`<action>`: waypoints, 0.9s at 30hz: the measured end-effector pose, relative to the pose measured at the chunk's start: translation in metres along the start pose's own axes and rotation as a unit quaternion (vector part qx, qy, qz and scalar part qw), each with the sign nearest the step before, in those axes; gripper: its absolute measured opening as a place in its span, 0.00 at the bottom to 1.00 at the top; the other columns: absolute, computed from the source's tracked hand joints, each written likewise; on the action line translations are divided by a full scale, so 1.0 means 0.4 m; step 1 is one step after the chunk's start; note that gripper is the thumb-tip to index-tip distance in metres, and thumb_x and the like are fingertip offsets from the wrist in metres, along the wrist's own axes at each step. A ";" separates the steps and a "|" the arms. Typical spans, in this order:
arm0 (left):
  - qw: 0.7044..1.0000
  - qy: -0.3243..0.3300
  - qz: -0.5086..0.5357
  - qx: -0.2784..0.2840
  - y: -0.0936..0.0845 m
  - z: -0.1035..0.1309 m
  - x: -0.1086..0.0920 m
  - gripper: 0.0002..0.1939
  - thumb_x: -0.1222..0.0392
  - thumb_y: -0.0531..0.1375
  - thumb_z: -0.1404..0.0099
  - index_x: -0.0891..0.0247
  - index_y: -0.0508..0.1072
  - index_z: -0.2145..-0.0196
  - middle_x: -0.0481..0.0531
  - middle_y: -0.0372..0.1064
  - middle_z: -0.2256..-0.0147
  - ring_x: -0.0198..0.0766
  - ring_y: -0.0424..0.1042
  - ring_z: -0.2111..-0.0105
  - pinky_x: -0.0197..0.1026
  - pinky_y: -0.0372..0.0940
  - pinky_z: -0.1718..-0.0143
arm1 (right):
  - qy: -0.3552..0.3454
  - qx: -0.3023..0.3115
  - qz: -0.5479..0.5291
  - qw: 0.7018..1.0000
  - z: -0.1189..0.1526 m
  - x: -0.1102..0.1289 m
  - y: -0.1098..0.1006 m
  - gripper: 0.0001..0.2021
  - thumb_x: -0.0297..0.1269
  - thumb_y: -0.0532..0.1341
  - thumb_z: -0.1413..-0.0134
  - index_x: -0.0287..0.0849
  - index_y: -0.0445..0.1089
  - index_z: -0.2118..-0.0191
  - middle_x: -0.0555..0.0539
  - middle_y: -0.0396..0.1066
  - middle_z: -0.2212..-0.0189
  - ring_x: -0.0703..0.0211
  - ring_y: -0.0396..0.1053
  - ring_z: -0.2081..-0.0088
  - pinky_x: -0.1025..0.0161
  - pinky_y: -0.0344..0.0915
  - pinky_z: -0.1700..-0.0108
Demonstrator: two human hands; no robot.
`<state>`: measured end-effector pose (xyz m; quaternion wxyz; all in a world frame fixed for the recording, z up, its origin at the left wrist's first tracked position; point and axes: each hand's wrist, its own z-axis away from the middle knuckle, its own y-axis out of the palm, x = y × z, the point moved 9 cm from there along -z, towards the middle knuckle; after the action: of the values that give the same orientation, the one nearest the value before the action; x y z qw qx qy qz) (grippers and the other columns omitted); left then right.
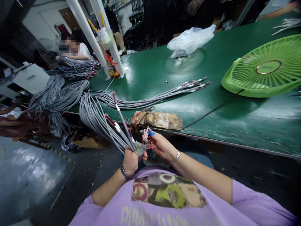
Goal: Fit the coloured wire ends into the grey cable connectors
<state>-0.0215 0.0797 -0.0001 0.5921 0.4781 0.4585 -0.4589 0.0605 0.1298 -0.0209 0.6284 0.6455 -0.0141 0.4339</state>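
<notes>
My left hand (131,160) is closed round a bundle of grey cables (94,114) near the table's front edge, with grey tape or cloth over the thumb. Stripped cable ends with white sleeves (117,126) and red, black and other thin wires stick up beyond it. Just to the right, my right hand (162,146) pinches a small pinkish-white piece (145,134) with thin coloured wires below it. Blue covers the tip of its thumb. A wooden block (164,120) wrapped in clear tape, with red and black wires at its left end, lies beyond both hands.
More grey cables (150,101) stretch across the green table (199,121). A green fan (263,67) stands at the right, its black cord reaching the block. Behind are a plastic bag (190,40), white posts (107,47) and a person (80,51) holding cables.
</notes>
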 end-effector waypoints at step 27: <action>1.000 -0.009 0.002 -0.006 -0.015 0.022 0.002 0.14 0.53 0.65 0.46 0.65 0.70 0.81 0.46 0.66 0.85 0.29 0.62 0.85 0.32 0.59 0.83 | 0.057 -0.023 -0.043 0.997 -0.005 -0.019 -0.023 0.17 0.51 0.58 0.45 0.40 0.72 0.65 0.44 0.74 0.69 0.64 0.67 0.73 0.66 0.65 0.71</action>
<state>-0.0265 0.0704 -0.0007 0.6001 0.4713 0.4551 -0.4589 0.0597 0.1293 -0.0330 0.6609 0.6050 0.0393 0.4423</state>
